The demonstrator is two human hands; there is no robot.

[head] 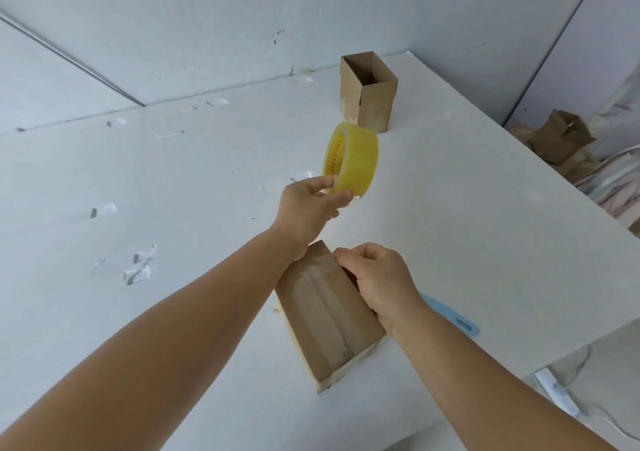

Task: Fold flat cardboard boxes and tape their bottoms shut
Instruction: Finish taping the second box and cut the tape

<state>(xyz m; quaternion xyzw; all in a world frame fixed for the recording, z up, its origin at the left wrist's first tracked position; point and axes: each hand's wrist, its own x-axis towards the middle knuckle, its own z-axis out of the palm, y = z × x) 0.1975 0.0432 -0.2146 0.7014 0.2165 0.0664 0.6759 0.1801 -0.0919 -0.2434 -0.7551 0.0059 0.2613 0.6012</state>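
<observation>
Your left hand (311, 204) is raised above the white table (467, 208), thumb and fingertips pinching the lower rim of a yellow-cored roll of clear packing tape (350, 159), which stands on edge in the air with its open core turned to the left. Your right hand (379, 277) rests on the far right edge of the cardboard box (329, 315) in front of you, fingers curled over that edge and gripping it. The box sits on the table with its taped bottom facing up, strips of clear tape running along its length. A light blue utility knife (450, 315) lies on the table just beside your right wrist. Farther back, a second cardboard box (369, 92) stands upright with its top open. Short tape scraps (138, 267) cling to the tabletop at left, and a heap of other boxes (557, 138) lies beyond the table's right edge.
</observation>
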